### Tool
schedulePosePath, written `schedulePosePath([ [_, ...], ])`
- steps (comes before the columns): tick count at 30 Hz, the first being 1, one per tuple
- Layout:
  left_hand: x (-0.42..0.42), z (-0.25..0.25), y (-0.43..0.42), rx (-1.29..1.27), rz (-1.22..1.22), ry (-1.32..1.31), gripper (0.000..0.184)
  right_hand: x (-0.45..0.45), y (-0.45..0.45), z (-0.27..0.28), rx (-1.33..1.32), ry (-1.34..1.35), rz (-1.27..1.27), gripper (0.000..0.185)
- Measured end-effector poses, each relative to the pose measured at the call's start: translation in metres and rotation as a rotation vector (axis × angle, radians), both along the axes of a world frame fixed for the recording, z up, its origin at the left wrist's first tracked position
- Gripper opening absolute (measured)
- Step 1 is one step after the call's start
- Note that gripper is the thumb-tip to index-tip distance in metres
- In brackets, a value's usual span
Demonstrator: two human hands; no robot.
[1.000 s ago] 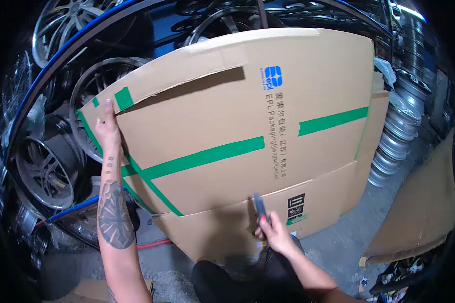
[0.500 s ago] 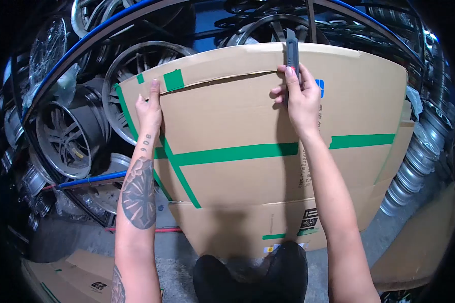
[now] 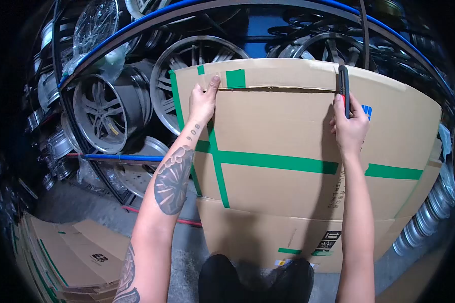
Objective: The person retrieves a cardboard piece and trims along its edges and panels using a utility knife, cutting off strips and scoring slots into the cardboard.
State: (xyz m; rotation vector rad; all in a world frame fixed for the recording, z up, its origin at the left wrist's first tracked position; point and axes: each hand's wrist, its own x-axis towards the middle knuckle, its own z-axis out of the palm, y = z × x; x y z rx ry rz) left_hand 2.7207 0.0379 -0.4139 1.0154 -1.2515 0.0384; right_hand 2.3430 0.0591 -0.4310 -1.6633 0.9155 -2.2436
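Note:
A large sheet of brown cardboard (image 3: 273, 121), crossed by strips of green tape (image 3: 278, 161), stands tilted in front of my legs. A long slit runs below its top edge. My left hand (image 3: 203, 103) grips the sheet at the upper left, thumb on the face near a green tape patch (image 3: 235, 79); its other fingers are mostly hidden. In my right hand (image 3: 351, 123) is a dark utility knife (image 3: 344, 88) with a red part, pointing up. Its upper end is at the sheet's top edge, by the slit's right end. The blade cannot be made out.
Behind the sheet is a rack with a blue rail (image 3: 121, 158) and several wheel rims (image 3: 103, 113). More rims (image 3: 422, 217) are stacked at the right. Flattened cardboard (image 3: 81, 252) lies piled on the floor at lower left.
The view has swung left, so the sheet and both hands appear farther right. The knife has come down relative to the sheet's top edge. Both hands keep their hold.

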Motion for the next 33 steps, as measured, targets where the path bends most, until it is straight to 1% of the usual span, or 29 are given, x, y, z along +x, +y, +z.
schedulePosePath([
  [1,-0.001,0.002,0.003,0.045,0.015,-0.025,0.078,-0.004,-0.006,-0.003,-0.02,0.013,-0.036,0.037],
  [2,-0.004,0.003,0.006,0.091,0.004,0.012,0.084,-0.008,-0.015,-0.005,-0.041,0.028,-0.07,0.037],
  [4,-0.019,0.007,0.019,0.063,0.198,0.035,0.088,-0.005,-0.015,-0.005,-0.035,0.039,-0.088,0.037],
  [5,-0.028,0.008,0.023,0.051,0.297,0.045,0.091,-0.005,-0.021,-0.007,-0.083,0.044,-0.109,0.034],
  [6,-0.032,0.004,0.02,0.004,0.38,0.085,0.095,-0.003,-0.015,-0.005,-0.042,0.04,-0.059,0.033],
  [7,-0.032,0.003,0.023,0.05,0.394,0.094,0.094,-0.003,-0.008,-0.002,0.0,0.036,-0.013,0.031],
  [9,-0.036,0.0,0.018,-0.119,0.484,0.125,0.09,-0.003,-0.008,-0.003,-0.007,0.055,0.001,0.03],
  [12,-0.041,0.0,0.014,-0.141,0.576,0.148,0.086,-0.002,-0.007,-0.003,-0.005,0.051,-0.01,0.03],
  [15,-0.041,0.003,0.017,-0.063,0.624,0.132,0.087,-0.001,-0.01,-0.003,-0.011,0.048,-0.018,0.031],
  [16,-0.043,0.008,0.026,0.009,0.628,0.109,0.088,0.0,-0.009,-0.003,-0.022,0.044,-0.019,0.031],
  [19,-0.043,0.012,0.034,0.078,0.68,0.024,0.085,-0.001,-0.01,-0.004,-0.022,0.06,-0.05,0.031],
  [22,-0.044,0.011,0.036,0.079,0.821,-0.088,0.081,0.0,-0.01,-0.004,-0.04,0.072,-0.078,0.031],
  [23,-0.044,0.013,0.036,0.099,0.778,-0.052,0.079,-0.001,-0.011,-0.004,-0.043,0.078,-0.078,0.031],
  [25,-0.044,0.011,0.03,0.059,0.788,-0.038,0.078,-0.001,-0.008,-0.002,-0.043,0.091,-0.078,0.031],
  [26,-0.043,0.009,0.027,-0.008,0.767,-0.021,0.075,-0.001,-0.004,-0.002,-0.002,0.086,-0.053,0.03],
  [29,-0.043,0.003,0.014,-0.139,0.686,0.062,0.069,-0.002,-0.013,-0.004,-0.051,0.099,-0.102,0.03],
  [33,-0.046,-0.001,0.002,-0.168,0.6,0.17,0.065,-0.002,-0.003,-0.001,0.01,0.105,-0.041,0.034],
])
